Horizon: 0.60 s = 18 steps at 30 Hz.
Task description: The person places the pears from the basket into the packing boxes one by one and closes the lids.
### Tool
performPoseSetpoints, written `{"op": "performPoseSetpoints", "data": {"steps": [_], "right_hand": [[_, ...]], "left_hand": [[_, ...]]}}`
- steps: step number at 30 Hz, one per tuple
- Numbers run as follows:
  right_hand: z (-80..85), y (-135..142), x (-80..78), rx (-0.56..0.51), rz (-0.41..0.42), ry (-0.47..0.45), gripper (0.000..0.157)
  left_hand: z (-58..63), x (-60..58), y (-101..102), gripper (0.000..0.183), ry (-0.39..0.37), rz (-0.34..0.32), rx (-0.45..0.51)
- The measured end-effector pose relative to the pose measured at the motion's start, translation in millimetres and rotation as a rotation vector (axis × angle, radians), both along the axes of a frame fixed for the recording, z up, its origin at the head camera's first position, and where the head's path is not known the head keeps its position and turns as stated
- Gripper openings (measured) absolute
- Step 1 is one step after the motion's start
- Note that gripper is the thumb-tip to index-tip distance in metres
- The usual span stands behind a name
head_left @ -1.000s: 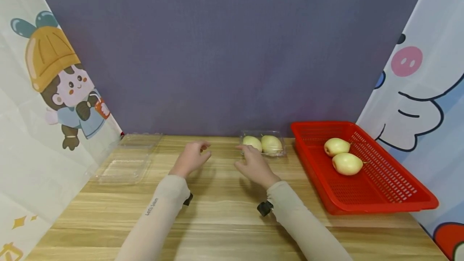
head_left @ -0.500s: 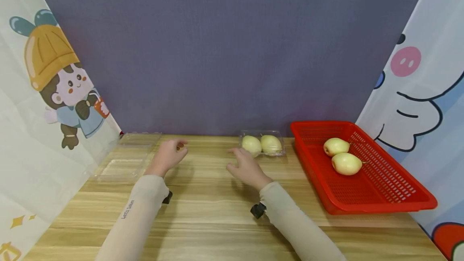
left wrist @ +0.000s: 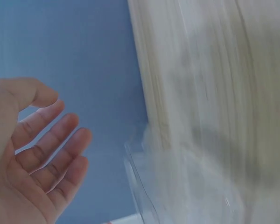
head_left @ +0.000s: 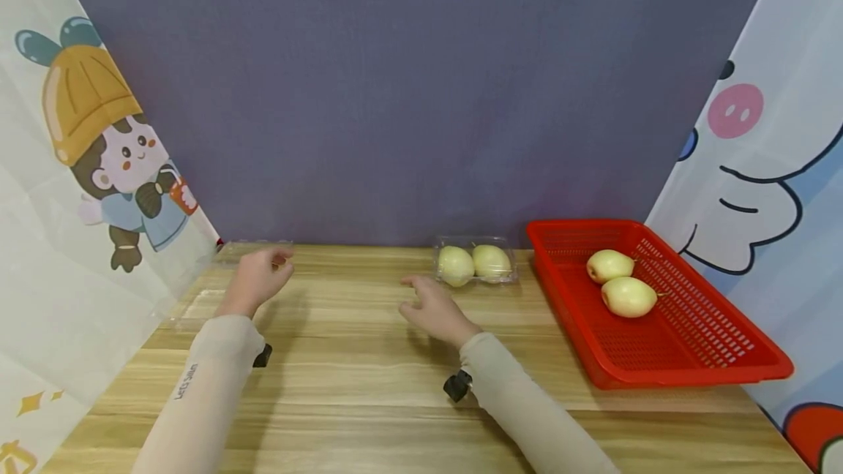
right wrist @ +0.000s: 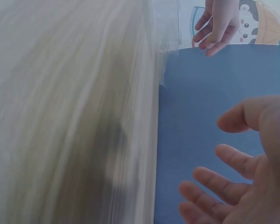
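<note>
My left hand hovers over a clear plastic container at the left of the table, partly covering it from the head camera. In the left wrist view the fingers of that hand are relaxed, with nothing held, and the container lies apart from them. My right hand is in the air above the middle of the table, its fingers loosely spread and holding nothing. Just behind it stands another clear container, in which sit two pale yellow pears.
A red perforated basket stands on the right, with two more pears inside. The wooden table ends at a dark blue backdrop. Printed curtains flank both sides.
My left hand has moved left from the table's middle to the clear container. The right hand has drifted left and slightly nearer, away from the container with the pears.
</note>
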State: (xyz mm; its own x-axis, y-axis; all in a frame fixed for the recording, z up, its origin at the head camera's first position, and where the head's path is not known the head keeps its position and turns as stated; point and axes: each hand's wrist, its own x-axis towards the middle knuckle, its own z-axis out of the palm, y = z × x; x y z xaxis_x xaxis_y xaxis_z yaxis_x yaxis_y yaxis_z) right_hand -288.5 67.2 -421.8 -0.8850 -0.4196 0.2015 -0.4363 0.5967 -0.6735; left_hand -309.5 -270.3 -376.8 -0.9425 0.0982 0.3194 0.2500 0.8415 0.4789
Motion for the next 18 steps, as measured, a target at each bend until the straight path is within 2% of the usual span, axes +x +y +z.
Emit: {"op": "performPoseSetpoints", "data": {"steps": [11,18], "right_hand": [[-3.7,-18.1,-1.3,-0.009,0.031,-0.026,0.053],[-4.4,-29.9,1.2,-0.004,0.053,-0.030,0.052]], "left_hand": [[-5.3,0.7,-29.0,0.033,-0.018,0.042,-0.034],[-3.3,2.3,-57.4,0.037,-0.043,0.100,-0.063]]}}
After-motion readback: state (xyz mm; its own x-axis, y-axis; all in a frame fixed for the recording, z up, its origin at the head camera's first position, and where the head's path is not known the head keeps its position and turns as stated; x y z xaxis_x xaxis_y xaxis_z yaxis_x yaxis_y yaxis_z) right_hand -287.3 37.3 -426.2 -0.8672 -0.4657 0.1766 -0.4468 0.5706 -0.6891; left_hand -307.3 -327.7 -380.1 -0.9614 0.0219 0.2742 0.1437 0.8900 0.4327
